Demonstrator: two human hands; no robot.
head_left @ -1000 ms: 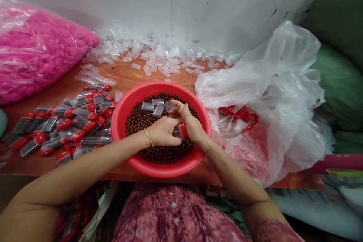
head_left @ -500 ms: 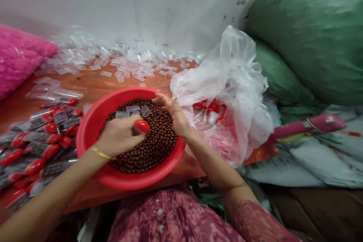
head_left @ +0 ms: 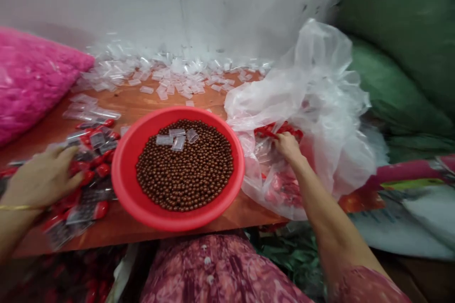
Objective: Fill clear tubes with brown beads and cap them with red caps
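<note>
My left hand [head_left: 40,180] is over a pile of clear tubes with red caps [head_left: 87,208], filled with dark beads. Its fingers are spread, and I see nothing held in them. In front of me stands a red basin [head_left: 177,225] holding shiny brown beads [head_left: 185,175]. Several clear empty tubes [head_left: 177,143] rest on top of the beads. To the right, my right hand [head_left: 289,147] reaches into an open clear plastic bag [head_left: 263,99]. Its fingertips are among red caps [head_left: 293,129], which partly hide them.
Many loose clear tubes [head_left: 177,80] lie along the wall at the back of the orange table [head_left: 128,100]. A bag of pink pieces [head_left: 31,80] stands at the left. Large green sacks [head_left: 398,80] and a magenta pole [head_left: 405,170] are on the right.
My left hand has left the basin for the tube pile, and the red-capped tube is out of it. My right hand has moved from the basin's rim into the plastic bag.
</note>
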